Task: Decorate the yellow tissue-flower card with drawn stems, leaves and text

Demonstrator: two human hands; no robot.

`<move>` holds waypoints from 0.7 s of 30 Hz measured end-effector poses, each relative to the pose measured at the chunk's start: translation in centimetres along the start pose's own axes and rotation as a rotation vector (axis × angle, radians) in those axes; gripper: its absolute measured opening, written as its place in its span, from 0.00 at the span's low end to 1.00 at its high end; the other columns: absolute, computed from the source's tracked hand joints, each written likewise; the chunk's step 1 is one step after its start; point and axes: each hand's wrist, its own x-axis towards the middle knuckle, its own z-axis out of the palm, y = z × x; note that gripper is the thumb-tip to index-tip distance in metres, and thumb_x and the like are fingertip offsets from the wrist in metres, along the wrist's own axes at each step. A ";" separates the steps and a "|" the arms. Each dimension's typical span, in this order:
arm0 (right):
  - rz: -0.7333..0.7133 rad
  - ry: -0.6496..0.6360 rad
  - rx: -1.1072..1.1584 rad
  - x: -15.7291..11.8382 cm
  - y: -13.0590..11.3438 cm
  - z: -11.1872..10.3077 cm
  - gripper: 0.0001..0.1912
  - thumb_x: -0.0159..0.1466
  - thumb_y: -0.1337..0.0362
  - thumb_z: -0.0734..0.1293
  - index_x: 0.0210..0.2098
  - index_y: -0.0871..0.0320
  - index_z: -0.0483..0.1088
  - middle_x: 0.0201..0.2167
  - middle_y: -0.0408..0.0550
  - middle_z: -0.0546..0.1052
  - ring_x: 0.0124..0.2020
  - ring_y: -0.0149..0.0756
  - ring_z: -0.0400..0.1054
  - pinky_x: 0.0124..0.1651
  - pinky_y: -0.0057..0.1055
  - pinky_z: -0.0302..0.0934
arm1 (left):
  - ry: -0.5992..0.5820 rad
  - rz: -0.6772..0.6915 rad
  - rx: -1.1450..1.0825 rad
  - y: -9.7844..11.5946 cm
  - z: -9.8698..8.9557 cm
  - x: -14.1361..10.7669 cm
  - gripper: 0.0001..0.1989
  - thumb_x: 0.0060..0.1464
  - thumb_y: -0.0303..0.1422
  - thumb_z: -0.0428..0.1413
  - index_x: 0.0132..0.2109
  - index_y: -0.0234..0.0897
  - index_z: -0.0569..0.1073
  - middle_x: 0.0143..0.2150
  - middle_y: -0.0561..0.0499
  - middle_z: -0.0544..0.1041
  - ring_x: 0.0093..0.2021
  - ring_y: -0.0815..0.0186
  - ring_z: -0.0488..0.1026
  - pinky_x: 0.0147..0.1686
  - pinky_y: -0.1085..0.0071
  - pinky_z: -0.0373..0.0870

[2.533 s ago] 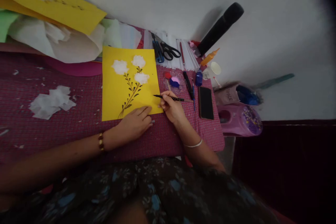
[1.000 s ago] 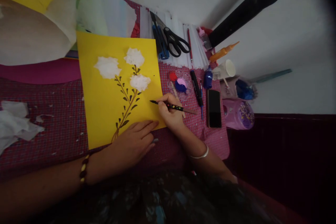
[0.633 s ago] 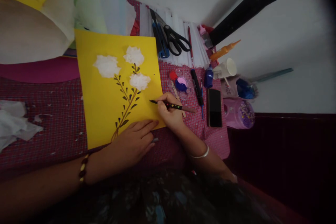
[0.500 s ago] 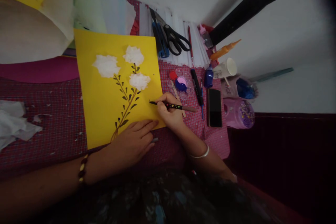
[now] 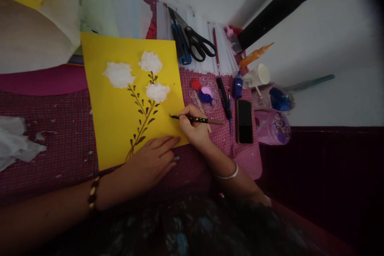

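Note:
A yellow sheet [image 5: 111, 120] lies on the checked cloth, bearing three white flowers [image 5: 157, 93] on brown stems with dark leaves. My right hand [image 5: 195, 128] pinches a dark patterned pen [image 5: 200, 120] at the sheet's right side, its tip at a small dark mark on the paper. Flat across the sheet's lower edge rests my left hand [image 5: 156, 156], fingers extended and holding nothing. A small grey object [image 5: 177, 159] sits beside its fingertips, partly hidden.
Right of the sheet are a paint palette [image 5: 205, 94], a black marker [image 5: 223, 98], a phone [image 5: 244, 121] and a blue bottle [image 5: 237, 87]. Black scissors [image 5: 200, 44] lie above. A pink basket [image 5: 270, 128] stands at the right; crumpled white paper [image 5: 18, 144] lies left.
The whole view has shifted slightly, so the sheet and items appear a little further left. The mark at the pen tip looks slightly longer. Both hands keep the same poses.

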 end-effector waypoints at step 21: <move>-0.008 -0.028 -0.082 -0.1 0.2 -0.1 0.05 0.58 0.62 0.62 0.26 0.53 0.66 0.21 0.39 0.69 0.24 0.31 0.61 0.28 0.31 0.56 | -0.004 -0.005 0.022 -0.1 -0.2 0.1 0.16 0.69 0.32 0.47 0.39 0.32 0.77 0.58 0.38 0.78 0.58 0.51 0.73 0.55 0.55 0.73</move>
